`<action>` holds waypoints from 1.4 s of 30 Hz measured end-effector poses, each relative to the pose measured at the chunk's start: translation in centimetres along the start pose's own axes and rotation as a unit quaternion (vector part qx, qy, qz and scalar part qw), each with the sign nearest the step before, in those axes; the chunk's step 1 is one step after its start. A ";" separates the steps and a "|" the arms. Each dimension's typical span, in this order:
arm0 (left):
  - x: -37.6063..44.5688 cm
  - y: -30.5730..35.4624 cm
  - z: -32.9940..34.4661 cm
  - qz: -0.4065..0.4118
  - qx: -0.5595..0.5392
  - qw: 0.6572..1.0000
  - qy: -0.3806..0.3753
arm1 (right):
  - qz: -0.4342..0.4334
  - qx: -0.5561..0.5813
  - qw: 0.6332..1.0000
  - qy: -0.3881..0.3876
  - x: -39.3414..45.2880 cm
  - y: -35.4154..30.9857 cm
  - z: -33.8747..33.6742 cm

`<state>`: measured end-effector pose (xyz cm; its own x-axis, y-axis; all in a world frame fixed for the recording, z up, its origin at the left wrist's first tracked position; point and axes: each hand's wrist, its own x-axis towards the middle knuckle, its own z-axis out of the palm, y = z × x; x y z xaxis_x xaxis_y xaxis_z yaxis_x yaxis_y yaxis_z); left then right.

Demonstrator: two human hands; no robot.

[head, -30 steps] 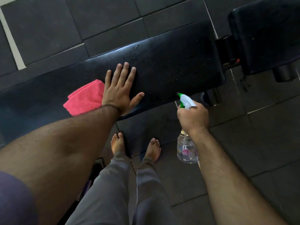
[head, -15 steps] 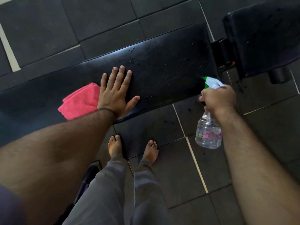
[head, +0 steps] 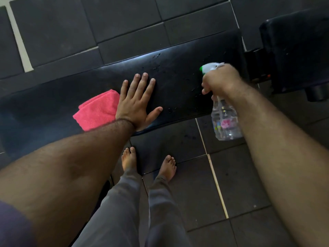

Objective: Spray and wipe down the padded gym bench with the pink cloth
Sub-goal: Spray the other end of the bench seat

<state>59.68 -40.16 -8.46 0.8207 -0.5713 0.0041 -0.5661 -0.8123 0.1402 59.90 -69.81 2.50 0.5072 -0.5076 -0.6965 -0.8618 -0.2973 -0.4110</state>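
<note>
Spraying is being carried out over a black padded bench (head: 178, 82), seen from above by a camera worn on the head. A clear spray bottle (head: 225, 120) with a white and green nozzle is being held by the right hand (head: 219, 81), its fingers (head: 204, 90) being wrapped closed around the neck and trigger. The nozzle is being pointed leftward across the right part of the surface, where scattered droplets are already showing. The left hand (head: 138, 104) is being pressed flat on the middle of the surface, fingers spread wide and holding nothing. A folded pink cloth (head: 97, 110) is lying on the bench just beside that hand, touching its outer edge, and is not yet being used. Bare feet and grey trouser legs are being seen below, on a dark tiled floor (head: 204, 184). A second black pad (head: 293, 50) is standing to the right, apart from the first.

Judging by the patchy droplets, the spraying step is probably nearing its end. For an even coat, the nozzle is best being kept above the padding and swept along its length, so that less mist is being lost onto the floor. The left section beyond the cloth appears dry, though dimness is making this hard to confirm.
</note>
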 end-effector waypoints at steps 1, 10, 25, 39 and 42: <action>0.0 0.0 0.1 -0.001 0.000 1.000 0.001 | -0.003 -0.029 0.999 -0.025 -0.7 0.3 0.6; -0.1 0.0 0.5 -0.002 -0.001 1.000 0.011 | -0.014 -0.106 0.992 -0.073 -2.6 -0.2 3.2; -0.2 0.4 -0.5 -0.009 -0.035 0.999 0.004 | -0.050 0.134 0.986 -0.081 -3.6 -4.1 4.8; -4.1 -0.4 -9.7 -0.167 -0.504 0.848 -0.006 | -0.186 0.411 0.878 -0.159 -10.0 -9.5 11.2; -6.3 -3.4 -10.1 -0.237 -0.512 0.824 0.052 | -0.243 0.371 0.857 -0.260 -11.0 -10.5 13.8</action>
<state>57.22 -32.64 1.07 0.9630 -0.1617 -0.2155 0.1394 -0.3854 0.9122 63.34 -49.93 6.38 0.9051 0.0168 -0.4248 -0.4070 0.3235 -0.8542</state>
